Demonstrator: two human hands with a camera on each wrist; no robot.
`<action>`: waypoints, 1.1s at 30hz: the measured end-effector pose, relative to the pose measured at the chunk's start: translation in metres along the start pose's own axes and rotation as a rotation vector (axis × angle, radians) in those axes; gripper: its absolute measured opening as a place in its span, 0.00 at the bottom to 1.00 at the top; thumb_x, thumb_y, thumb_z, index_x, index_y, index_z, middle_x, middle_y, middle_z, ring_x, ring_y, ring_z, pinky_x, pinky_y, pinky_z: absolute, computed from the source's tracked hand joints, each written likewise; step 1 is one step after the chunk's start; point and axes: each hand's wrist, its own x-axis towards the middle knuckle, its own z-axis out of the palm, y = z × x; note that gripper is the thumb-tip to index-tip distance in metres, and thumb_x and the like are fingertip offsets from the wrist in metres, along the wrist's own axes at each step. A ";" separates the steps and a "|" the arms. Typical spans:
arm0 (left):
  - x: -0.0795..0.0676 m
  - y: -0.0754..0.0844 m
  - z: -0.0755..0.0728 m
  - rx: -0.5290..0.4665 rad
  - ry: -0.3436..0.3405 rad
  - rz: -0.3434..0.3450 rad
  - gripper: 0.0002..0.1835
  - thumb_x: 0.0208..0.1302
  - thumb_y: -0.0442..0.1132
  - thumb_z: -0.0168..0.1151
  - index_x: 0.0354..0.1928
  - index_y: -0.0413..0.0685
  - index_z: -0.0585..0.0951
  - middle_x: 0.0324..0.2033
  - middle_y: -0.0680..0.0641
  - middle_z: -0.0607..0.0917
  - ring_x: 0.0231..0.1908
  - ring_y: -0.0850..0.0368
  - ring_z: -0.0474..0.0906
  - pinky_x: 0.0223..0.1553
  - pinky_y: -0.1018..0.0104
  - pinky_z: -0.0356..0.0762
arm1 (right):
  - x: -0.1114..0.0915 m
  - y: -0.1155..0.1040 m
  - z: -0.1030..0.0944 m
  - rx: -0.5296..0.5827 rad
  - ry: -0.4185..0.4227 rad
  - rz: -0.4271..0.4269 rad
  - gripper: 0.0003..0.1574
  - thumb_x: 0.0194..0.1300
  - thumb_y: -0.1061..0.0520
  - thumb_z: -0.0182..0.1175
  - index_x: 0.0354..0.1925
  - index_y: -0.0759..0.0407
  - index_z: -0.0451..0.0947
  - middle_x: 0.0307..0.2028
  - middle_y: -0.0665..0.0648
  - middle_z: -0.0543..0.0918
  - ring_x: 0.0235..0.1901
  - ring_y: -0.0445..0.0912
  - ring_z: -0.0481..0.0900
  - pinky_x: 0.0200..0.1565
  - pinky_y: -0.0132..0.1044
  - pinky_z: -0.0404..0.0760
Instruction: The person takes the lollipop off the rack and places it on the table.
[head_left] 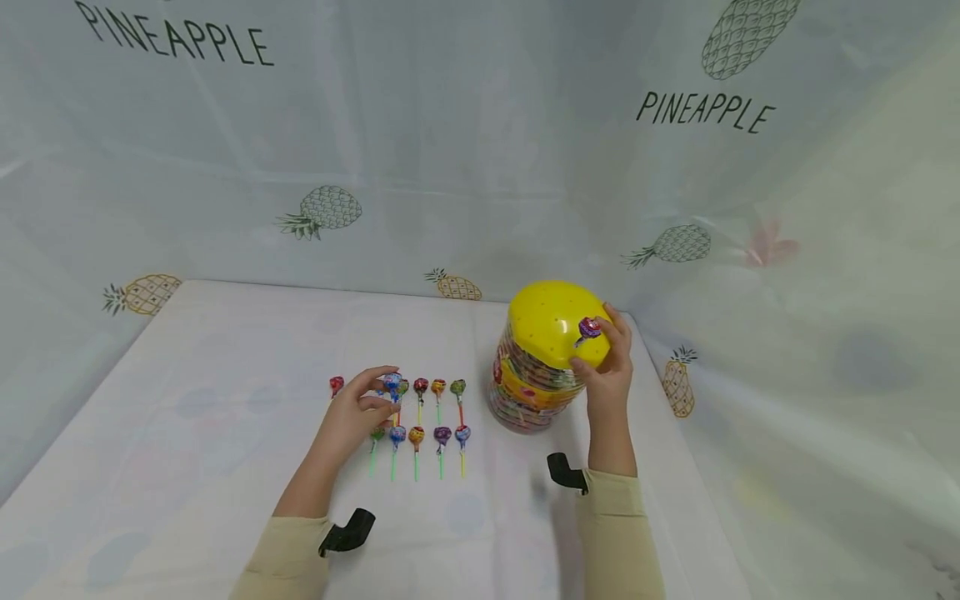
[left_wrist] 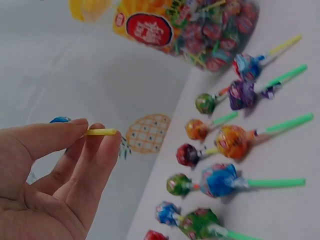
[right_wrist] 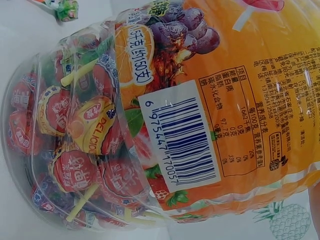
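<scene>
My left hand pinches a lollipop with a blue wrapper between thumb and fingers, above the rows of lollipops. Its short yellow stick pokes out past the fingertips in the left wrist view; the candy end is mostly hidden there. My right hand grips the side of the yellow lid on a clear plastic candy jar, thumb at the front edge. A purple and red lollipop head shows against the lid, right at these fingers. Wrapped lollipops fill the jar.
Several lollipops lie in two rows on the white table left of the jar, among them an orange one and a purple one. A red one lies at the left end. Behind hangs a pineapple-print curtain.
</scene>
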 end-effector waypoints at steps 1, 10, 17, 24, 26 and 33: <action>-0.001 -0.003 -0.002 0.007 0.008 -0.008 0.31 0.63 0.27 0.64 0.67 0.53 0.71 0.54 0.39 0.72 0.39 0.45 0.82 0.39 0.53 0.83 | 0.000 0.000 0.000 0.005 0.000 -0.001 0.30 0.59 0.60 0.70 0.59 0.60 0.75 0.71 0.62 0.54 0.67 0.60 0.59 0.59 0.39 0.72; -0.007 -0.026 -0.018 0.035 0.042 -0.034 0.31 0.63 0.24 0.61 0.68 0.48 0.70 0.53 0.38 0.71 0.43 0.45 0.81 0.36 0.61 0.83 | 0.000 -0.001 0.000 0.003 -0.002 -0.006 0.30 0.60 0.61 0.69 0.59 0.60 0.74 0.71 0.62 0.54 0.67 0.60 0.59 0.59 0.39 0.73; -0.011 -0.042 -0.032 0.100 0.079 -0.105 0.32 0.60 0.22 0.62 0.67 0.45 0.70 0.50 0.37 0.73 0.39 0.50 0.80 0.34 0.63 0.83 | 0.000 0.000 0.000 0.002 -0.008 -0.017 0.32 0.58 0.55 0.72 0.59 0.59 0.75 0.71 0.61 0.54 0.67 0.60 0.59 0.59 0.39 0.73; -0.014 -0.055 -0.039 0.295 0.094 -0.143 0.31 0.59 0.24 0.63 0.65 0.44 0.72 0.46 0.38 0.78 0.30 0.55 0.80 0.32 0.61 0.78 | 0.000 0.000 0.000 0.004 -0.003 -0.005 0.32 0.58 0.54 0.71 0.59 0.59 0.75 0.71 0.61 0.54 0.67 0.59 0.59 0.60 0.39 0.72; -0.014 -0.058 -0.040 0.338 0.091 -0.161 0.30 0.58 0.25 0.64 0.65 0.44 0.72 0.45 0.38 0.79 0.29 0.55 0.79 0.33 0.60 0.76 | 0.000 0.001 0.000 0.005 0.000 -0.005 0.31 0.58 0.55 0.71 0.59 0.60 0.75 0.71 0.61 0.55 0.67 0.59 0.59 0.60 0.39 0.71; -0.013 -0.064 -0.041 0.375 0.060 -0.230 0.30 0.57 0.26 0.65 0.64 0.43 0.73 0.42 0.39 0.80 0.24 0.56 0.76 0.29 0.62 0.73 | 0.000 0.002 0.000 0.002 0.006 -0.020 0.34 0.57 0.53 0.72 0.58 0.63 0.74 0.70 0.61 0.56 0.67 0.59 0.58 0.60 0.38 0.71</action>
